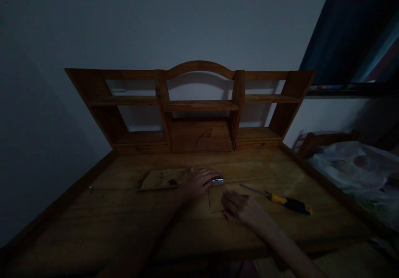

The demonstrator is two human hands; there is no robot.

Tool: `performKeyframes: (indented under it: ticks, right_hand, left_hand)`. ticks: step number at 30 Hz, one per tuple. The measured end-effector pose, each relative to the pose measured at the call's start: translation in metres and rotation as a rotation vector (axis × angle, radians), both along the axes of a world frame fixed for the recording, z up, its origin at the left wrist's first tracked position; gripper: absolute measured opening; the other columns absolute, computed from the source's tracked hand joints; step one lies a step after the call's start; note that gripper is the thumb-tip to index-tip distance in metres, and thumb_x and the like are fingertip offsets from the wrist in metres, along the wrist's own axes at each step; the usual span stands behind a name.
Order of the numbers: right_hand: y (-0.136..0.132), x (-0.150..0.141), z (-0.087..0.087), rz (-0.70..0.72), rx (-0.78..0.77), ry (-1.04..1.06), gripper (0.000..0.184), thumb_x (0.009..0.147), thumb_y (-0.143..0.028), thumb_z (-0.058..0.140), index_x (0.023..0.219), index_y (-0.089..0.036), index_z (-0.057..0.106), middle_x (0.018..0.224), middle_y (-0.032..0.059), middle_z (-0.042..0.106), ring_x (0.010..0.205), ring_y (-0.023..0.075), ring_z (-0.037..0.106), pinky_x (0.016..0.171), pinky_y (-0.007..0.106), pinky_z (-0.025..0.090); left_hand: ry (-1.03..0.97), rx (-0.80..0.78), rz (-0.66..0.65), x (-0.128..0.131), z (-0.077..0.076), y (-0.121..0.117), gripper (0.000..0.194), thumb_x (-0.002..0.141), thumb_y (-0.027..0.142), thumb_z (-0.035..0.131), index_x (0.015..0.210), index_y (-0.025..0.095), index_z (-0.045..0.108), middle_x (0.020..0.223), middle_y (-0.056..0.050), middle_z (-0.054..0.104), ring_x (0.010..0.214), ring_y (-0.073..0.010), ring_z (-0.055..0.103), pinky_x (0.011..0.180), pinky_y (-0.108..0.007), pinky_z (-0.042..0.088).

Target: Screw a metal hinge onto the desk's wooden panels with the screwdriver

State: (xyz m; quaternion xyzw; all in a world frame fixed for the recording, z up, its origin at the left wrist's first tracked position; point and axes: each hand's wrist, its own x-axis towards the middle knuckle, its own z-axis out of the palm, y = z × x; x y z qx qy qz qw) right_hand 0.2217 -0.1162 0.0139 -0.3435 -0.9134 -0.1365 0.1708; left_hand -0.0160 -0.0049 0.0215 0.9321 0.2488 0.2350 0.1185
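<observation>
My left hand (200,181) reaches over the desk, its fingertips closed on the left end of a small shiny metal bracket (217,181) with holes in it. Just below the bracket lies a small light wooden piece (215,201) with an uneven left edge. At that piece's right side is my right hand (241,209), fingers curled and partly blurred; what they hold, if anything, cannot be made out. A screwdriver (289,203) with a yellow and black handle lies to the right, its shaft pointing left. Left of my left hand rests a longer rough wooden piece (163,178) with a dark spot.
The wooden desk (124,220) has raised side edges. A shelf unit (201,106) with cubbies and small drawers stands along its back. A small upright screw-like object (90,189) is at the far left. White plastic bags (355,166) sit beyond the right edge. The room is dim.
</observation>
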Motion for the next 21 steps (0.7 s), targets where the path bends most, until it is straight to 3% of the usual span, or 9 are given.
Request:
performKeyframes:
  ticks: [3,5,8,12,17,21]
  right_hand:
    - [0.002,-0.001,0.004,0.007,0.006,0.029,0.021,0.093,-0.013,0.056,0.111,-0.016,0.066,0.11,0.0103,0.071,0.097,0.0199,0.068,0.079,0.03,0.055]
    - [0.002,-0.002,0.01,-0.018,-0.056,0.085,0.019,0.093,-0.021,0.06,0.111,-0.018,0.067,0.11,0.0083,0.07,0.098,0.0193,0.067,0.083,0.031,0.054]
    - [0.002,-0.006,0.017,-0.072,-0.145,0.128,0.039,0.087,-0.038,0.069,0.12,-0.017,0.065,0.12,0.0104,0.067,0.11,0.0232,0.063,0.095,0.036,0.051]
    - [0.006,-0.012,0.019,-0.143,-0.142,0.097,0.051,0.085,-0.044,0.069,0.128,-0.017,0.061,0.128,0.0129,0.063,0.118,0.0266,0.059,0.099,0.04,0.049]
    - [0.014,-0.016,0.017,-0.117,-0.026,-0.097,0.042,0.093,-0.045,0.058,0.118,-0.012,0.063,0.116,0.0153,0.067,0.107,0.0262,0.064,0.085,0.038,0.054]
    - [0.015,-0.018,0.02,0.032,0.149,-0.29,0.024,0.099,-0.023,0.047,0.109,-0.007,0.062,0.109,0.0193,0.067,0.096,0.0255,0.065,0.071,0.035,0.053]
  left_hand:
    - [0.028,0.016,-0.002,-0.001,-0.001,0.002,0.043,0.1,0.027,0.045,0.143,0.03,0.046,0.142,-0.002,0.054,0.132,-0.018,0.047,0.113,-0.038,0.037]
    - [0.032,0.023,-0.005,-0.002,-0.001,0.002,0.043,0.1,0.029,0.045,0.144,0.03,0.046,0.142,-0.002,0.054,0.132,-0.0179,0.048,0.112,-0.037,0.038]
    - [0.023,0.03,-0.005,-0.001,-0.001,0.001,0.041,0.102,0.035,0.043,0.142,0.029,0.048,0.142,-0.003,0.055,0.131,-0.0178,0.049,0.112,-0.036,0.038]
    - [0.013,0.027,0.03,0.0,0.001,-0.001,0.04,0.103,0.038,0.038,0.141,0.03,0.05,0.14,-0.002,0.057,0.131,-0.0171,0.05,0.113,-0.036,0.038]
    - [0.007,0.025,0.036,0.0,0.004,-0.004,0.04,0.104,0.036,0.035,0.14,0.028,0.052,0.139,-0.001,0.058,0.13,-0.0151,0.051,0.113,-0.033,0.037]
    - [0.025,0.03,0.039,0.0,0.005,-0.005,0.04,0.104,0.033,0.035,0.141,0.029,0.051,0.14,0.0,0.057,0.13,-0.0145,0.051,0.113,-0.033,0.037]
